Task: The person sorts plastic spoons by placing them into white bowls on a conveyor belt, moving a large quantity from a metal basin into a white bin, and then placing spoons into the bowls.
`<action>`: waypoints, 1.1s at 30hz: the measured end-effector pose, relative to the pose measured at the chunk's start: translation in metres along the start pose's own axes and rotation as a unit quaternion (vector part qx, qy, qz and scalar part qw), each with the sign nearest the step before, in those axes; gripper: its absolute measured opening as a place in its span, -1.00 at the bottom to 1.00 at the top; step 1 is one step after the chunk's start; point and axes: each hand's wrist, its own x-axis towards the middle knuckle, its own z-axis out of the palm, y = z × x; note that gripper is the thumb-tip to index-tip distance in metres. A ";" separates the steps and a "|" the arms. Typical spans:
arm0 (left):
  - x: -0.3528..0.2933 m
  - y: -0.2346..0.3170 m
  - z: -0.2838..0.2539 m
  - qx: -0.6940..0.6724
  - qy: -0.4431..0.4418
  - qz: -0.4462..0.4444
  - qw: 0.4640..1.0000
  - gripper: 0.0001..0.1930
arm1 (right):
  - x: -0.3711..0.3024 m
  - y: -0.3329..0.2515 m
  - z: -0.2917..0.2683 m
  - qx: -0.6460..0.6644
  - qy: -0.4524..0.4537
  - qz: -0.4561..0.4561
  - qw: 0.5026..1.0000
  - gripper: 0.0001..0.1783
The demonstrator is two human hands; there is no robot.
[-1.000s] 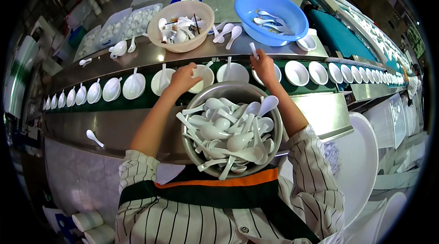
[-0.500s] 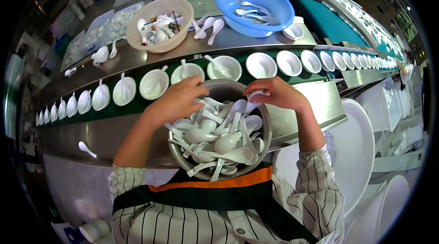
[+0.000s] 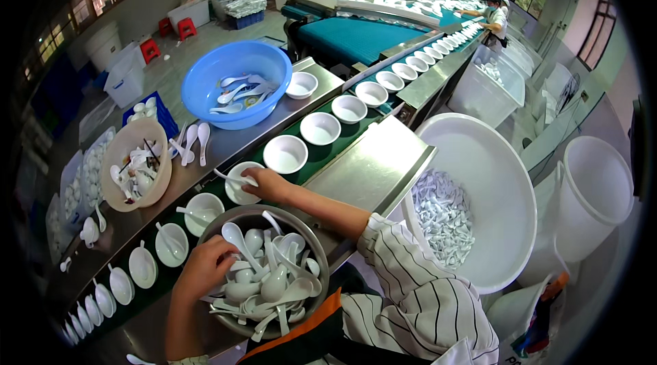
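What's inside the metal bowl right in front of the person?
The metal bowl holds a loose heap of white spoons. The left hand reaches in, covering some; the bowl's bottom is hidden under the heap.

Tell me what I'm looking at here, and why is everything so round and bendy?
A camera worn on a person's head looks down at their two hands. Its wide lens bends straight lines, so the picture looks round. In front of the person runs a green belt carrying a long row of white bowls. The right hand is at one bowl, holding a white spoon over it. The left hand reaches into a metal bowl of white spoons. Behind the belt sit a blue basin and a tan basin, both holding spoons. To the right stands a big white tub with more spoons inside.
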 end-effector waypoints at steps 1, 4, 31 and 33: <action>-0.001 0.000 -0.001 0.005 -0.007 0.007 1.000 -0.86 | -0.002 -0.013 -0.006 -0.006 0.018 -0.049 0.999 -0.62; -0.009 -0.005 -0.001 0.016 0.008 -0.002 1.000 -0.87 | -0.003 -0.071 -0.052 0.172 -0.070 -0.003 0.983 -0.66; 0.039 -0.135 -0.013 -0.283 0.266 -0.189 0.902 -0.92 | 0.009 -0.090 -0.074 0.336 0.081 0.010 0.938 -0.89; 0.046 -0.141 -0.001 -0.210 0.296 -0.239 0.901 -0.92 | 0.031 -0.052 -0.053 0.277 0.156 0.004 0.948 -0.88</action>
